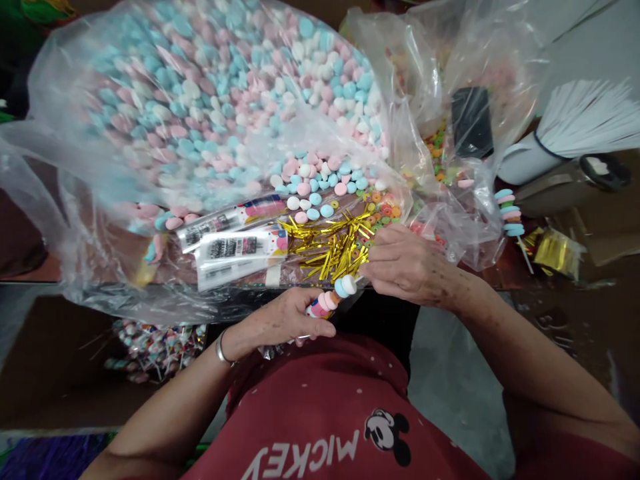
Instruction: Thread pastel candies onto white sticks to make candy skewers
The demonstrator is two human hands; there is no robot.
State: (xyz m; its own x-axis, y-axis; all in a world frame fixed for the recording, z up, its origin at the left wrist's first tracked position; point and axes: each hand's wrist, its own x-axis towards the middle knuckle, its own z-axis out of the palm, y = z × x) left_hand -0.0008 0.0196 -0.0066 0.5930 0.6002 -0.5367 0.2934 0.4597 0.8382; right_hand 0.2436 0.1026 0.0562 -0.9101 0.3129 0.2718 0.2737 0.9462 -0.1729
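My left hand (285,315) is closed around a small printed plastic bag (316,308) in front of my body. A candy skewer (344,287) with pink, blue and white pieces sits partly in the mouth of that bag. My right hand (407,267) pinches the skewer's white stick at the other end; the fingertips are partly hidden. Just beyond the hands lies a heap of gold twist ties (333,250). Flat printed bags (243,253) are stacked left of it. Loose pastel candies (315,183) and small ring candies (387,208) lie behind the ties.
A large clear bag of pastel candies (215,87) covers the table's back. On the right are another clear bag (420,60), a dark block (471,122), a finished-looking skewer (509,213) and a bundle of white sticks (585,127). A cardboard box (45,360) of wrapped skewers stands lower left.
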